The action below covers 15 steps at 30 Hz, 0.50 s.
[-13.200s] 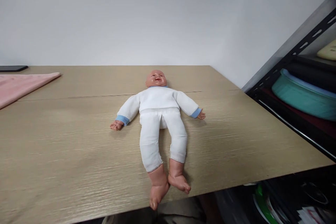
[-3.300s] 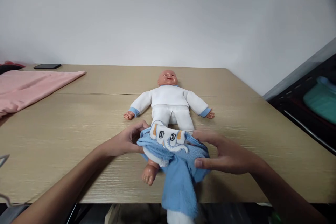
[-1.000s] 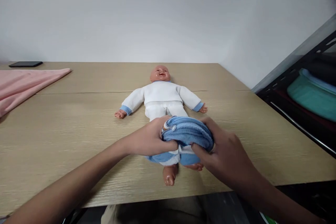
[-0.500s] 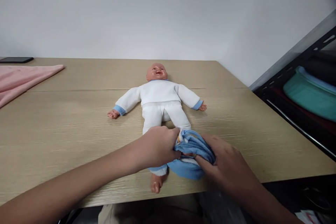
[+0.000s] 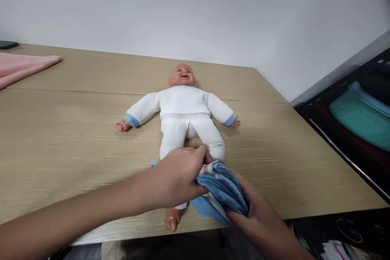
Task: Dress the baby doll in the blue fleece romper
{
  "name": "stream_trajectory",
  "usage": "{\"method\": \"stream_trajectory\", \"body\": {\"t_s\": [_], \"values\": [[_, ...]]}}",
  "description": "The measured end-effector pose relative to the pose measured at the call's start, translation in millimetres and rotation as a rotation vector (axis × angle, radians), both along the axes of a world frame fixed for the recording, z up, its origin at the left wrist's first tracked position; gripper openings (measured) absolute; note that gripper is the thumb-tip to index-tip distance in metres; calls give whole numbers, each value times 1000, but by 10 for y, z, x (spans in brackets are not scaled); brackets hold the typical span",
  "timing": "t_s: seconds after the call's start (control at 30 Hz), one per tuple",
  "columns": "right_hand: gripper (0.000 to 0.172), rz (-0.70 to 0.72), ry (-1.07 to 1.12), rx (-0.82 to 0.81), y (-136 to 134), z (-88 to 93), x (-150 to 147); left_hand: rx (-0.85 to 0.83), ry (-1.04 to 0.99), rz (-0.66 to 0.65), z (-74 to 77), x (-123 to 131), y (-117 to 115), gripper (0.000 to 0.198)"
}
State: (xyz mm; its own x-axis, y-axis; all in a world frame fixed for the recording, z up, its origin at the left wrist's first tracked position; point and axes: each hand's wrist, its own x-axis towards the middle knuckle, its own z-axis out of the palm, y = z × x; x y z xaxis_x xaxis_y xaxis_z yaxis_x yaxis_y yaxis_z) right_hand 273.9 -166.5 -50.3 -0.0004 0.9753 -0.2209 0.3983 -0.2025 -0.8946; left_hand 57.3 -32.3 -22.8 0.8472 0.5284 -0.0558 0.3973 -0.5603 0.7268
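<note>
A baby doll (image 5: 185, 99) in a white top and white trousers lies on its back, feet toward me. Bunched around its lower leg on the right is a blue terry doll garment (image 5: 224, 189) with a whitish edge and a small orange patch. My left hand (image 5: 185, 174) pinches the garment's upper left edge, over the doll's shins. On the other side, my right hand (image 5: 252, 207) grips the folds, thumb in front. The doll's foot on that side is hidden. Its other foot (image 5: 173, 217) shows bare below my left wrist.
The wooden table (image 5: 76, 130) ends just below the doll's feet. A pink cloth (image 5: 24, 67) and a dark flat device (image 5: 8, 44) lie at the far left. To the right stands a black rack (image 5: 323, 118) with a teal item (image 5: 362, 115).
My view has tilted and shifted a little. Both hands have moved slightly downward in view with the bunched garment, and more of the doll's knee on the right shows.
</note>
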Motion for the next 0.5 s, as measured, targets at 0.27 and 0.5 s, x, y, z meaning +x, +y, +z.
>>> {"method": "stream_trajectory", "body": {"t_s": [0.27, 0.5], "values": [[58, -117, -221, 255, -86, -347, -80, -181, -210, 90, -22, -43, 1, 44], [49, -146, -190, 247, -61, -354, -156, -179, -303, 132, -40, -28, -18, 43]]}}
